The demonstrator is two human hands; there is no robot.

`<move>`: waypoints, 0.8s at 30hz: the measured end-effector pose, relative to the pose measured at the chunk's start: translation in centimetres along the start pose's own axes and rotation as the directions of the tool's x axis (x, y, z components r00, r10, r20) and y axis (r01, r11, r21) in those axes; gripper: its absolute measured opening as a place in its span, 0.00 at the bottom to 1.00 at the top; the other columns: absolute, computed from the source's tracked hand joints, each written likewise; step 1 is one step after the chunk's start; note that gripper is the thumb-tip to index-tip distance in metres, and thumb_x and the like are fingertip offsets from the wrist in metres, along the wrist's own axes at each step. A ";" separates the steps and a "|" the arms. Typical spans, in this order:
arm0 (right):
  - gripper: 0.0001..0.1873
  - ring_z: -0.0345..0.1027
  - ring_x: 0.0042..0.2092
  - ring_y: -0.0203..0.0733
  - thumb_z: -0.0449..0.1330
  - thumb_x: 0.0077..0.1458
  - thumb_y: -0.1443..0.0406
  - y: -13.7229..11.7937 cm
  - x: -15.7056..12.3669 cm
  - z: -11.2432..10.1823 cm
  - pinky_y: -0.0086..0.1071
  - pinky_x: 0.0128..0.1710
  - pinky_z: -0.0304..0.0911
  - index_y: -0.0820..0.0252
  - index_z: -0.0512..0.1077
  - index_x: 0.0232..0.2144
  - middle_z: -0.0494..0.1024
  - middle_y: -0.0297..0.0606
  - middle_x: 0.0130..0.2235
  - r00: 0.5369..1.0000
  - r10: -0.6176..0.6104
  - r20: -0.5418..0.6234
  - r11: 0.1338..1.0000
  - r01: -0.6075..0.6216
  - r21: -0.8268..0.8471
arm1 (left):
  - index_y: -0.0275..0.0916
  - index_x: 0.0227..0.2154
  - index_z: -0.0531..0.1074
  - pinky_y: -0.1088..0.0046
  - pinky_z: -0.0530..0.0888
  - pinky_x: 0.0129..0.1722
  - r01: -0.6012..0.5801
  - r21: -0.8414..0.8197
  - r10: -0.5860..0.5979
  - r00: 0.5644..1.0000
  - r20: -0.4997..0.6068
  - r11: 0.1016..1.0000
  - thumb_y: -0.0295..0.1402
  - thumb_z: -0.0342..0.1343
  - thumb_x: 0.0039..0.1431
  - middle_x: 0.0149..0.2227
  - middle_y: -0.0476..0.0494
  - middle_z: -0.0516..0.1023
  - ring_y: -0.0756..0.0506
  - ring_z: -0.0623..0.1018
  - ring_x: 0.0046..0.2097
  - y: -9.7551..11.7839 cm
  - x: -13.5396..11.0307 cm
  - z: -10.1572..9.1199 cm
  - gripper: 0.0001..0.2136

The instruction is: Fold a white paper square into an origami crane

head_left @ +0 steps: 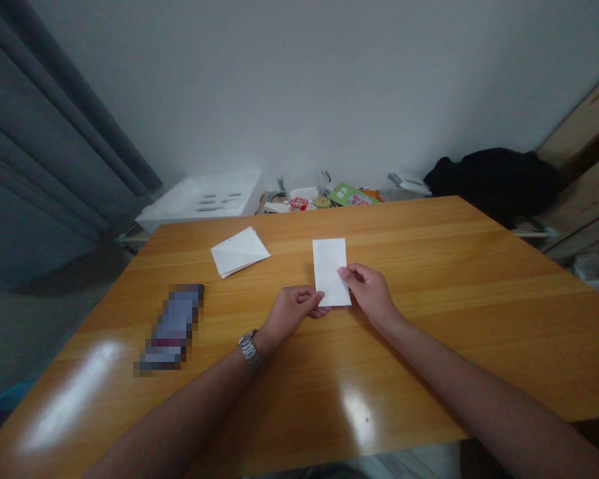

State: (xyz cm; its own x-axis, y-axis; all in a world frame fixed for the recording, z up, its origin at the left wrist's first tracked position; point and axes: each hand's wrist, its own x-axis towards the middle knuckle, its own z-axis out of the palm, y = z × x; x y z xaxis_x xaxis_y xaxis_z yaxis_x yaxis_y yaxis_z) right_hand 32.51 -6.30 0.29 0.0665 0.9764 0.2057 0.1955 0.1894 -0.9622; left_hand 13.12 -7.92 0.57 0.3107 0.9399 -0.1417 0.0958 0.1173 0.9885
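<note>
A narrow white sheet of paper (330,266) lies flat on the wooden table (429,319), folded into a tall rectangle. My left hand (292,314), with a metal watch on its wrist, pinches the paper's near left corner. My right hand (370,293) pinches its near right edge with fingers curled. Both hands rest on the tabletop close together.
A small stack of white paper (239,252) lies to the far left. A blurred flat object (172,327) sits at the left. Beyond the table are a white box (202,198), small packets (324,197), a black bag (494,176) and a grey curtain (44,146).
</note>
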 end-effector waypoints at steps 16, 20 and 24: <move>0.20 0.68 0.31 0.39 0.61 0.57 0.50 -0.1 0.2 -0.1 0.29 0.30 0.61 0.61 0.75 0.29 0.77 0.35 0.29 1.000 0.019 0.002 0.998 -0.019 0.054 | 0.33 0.31 0.75 0.73 0.80 0.37 -0.017 0.006 0.016 0.996 0.086 1.000 0.48 0.63 0.57 0.33 0.37 0.84 0.46 0.83 0.34 0.0 -0.2 -0.2 0.19; 0.20 0.68 0.30 0.40 0.60 0.57 0.49 -0.2 0.2 -0.2 0.29 0.29 0.62 0.61 0.75 0.29 0.77 0.36 0.29 1.000 0.014 0.013 1.000 -0.014 0.024 | 0.33 0.32 0.76 0.72 0.79 0.37 -0.072 0.107 0.062 0.993 0.098 0.992 0.50 0.57 0.62 0.34 0.38 0.84 0.46 0.83 0.35 0.7 -0.5 0.0 0.20; 0.20 0.68 0.29 0.39 0.60 0.57 0.50 0.2 0.7 -0.8 0.29 0.27 0.60 0.61 0.75 0.30 0.77 0.36 0.28 0.995 0.020 0.099 1.000 -0.018 -0.023 | 0.36 0.32 0.76 0.72 0.78 0.36 -0.168 0.314 0.190 0.981 -0.042 0.935 0.48 0.51 0.66 0.33 0.42 0.83 0.46 0.81 0.34 0.9 -0.5 -0.5 0.20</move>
State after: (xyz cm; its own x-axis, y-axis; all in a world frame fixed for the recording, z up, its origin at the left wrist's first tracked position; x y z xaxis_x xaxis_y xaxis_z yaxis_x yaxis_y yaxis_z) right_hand 33.38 -5.66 0.37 -0.0270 0.9855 0.1674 0.2166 0.1693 -0.9615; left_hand 12.61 -8.17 1.55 0.2832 0.9577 0.0512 0.3339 -0.1485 0.9308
